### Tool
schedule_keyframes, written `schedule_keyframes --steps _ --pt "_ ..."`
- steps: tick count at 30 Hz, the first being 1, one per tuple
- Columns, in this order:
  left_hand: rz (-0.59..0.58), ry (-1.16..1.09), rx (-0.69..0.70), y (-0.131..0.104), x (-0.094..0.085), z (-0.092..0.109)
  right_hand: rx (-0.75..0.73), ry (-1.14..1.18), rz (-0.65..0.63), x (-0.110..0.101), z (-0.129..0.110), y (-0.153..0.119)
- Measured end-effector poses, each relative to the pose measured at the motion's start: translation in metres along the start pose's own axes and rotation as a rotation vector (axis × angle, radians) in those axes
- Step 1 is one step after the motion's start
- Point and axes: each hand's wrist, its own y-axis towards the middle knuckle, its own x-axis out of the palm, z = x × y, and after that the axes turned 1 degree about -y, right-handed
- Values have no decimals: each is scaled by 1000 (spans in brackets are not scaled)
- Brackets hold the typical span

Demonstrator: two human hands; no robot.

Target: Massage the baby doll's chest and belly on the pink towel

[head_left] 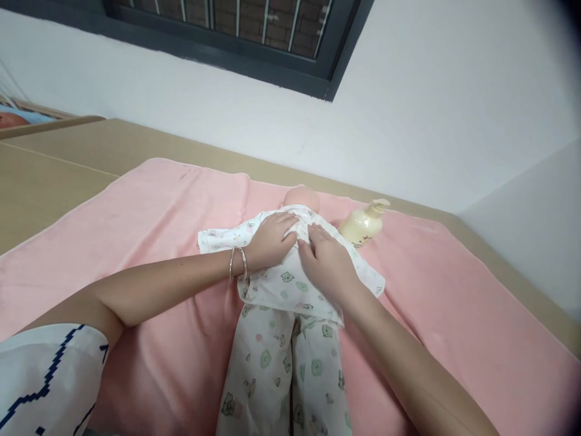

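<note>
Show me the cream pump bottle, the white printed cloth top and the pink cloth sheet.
Cream plastic pump bottle [362, 226]: head view, on its rounded body.
White printed cloth top [290, 283]: head view, on its lower middle.
Pink cloth sheet [454, 315]: head view, on a bare part.

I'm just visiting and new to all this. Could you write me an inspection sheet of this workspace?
Surface: pink cloth, creased in places, spread over a wooden surface.
Job's things: doll lying in a patterned top and matching trousers; pump bottle beside it, at the right.
Clutter: blue item at the upper left edge, too cropped to identify.
Grip: left hand and right hand both rest open on the top.
Cables: nothing seen.
Surroundings: white wall, dark-framed window with bars.
</note>
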Motion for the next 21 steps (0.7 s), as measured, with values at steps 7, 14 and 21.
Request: schedule_keyframes --steps 7,14,21 --pt "34 119 71 -8 0 7 -104 165 -30 1 22 14" --pt "18 92 83 -10 -2 9 -107 109 34 13 38 24" --pt "-93 123 -1 0 -5 -2 -44 -42 -3 3 8 6"
